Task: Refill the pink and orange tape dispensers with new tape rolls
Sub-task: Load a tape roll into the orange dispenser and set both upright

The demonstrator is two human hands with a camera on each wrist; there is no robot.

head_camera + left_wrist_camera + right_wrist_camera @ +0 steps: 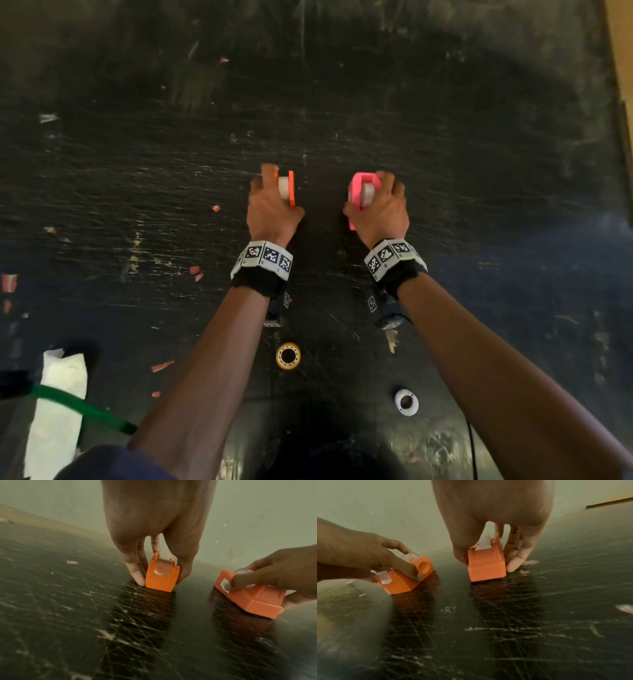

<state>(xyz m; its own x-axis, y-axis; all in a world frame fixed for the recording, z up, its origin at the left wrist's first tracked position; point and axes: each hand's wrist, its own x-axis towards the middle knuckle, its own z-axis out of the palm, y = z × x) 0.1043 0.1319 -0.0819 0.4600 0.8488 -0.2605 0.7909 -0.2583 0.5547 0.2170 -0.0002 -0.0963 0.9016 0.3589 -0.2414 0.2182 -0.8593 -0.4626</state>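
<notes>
A: Why does each hand hold one dispenser?

B: To stand them on the worktop (445,137). The left grip (272,205) pinches the orange dispenser (290,188); the right grip (380,209) pinches the pink dispenser (359,186). Both already carry tape.

A: And the rolls (288,356) behind the wrists?

B: Probably the old ones.

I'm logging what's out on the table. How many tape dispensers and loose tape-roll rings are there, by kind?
Tape dispensers: 2, the orange dispenser in the left hand and the pink dispenser in the right hand.
Loose rings: 2, a yellow ring and a white ring.
Total: 4.
</notes>
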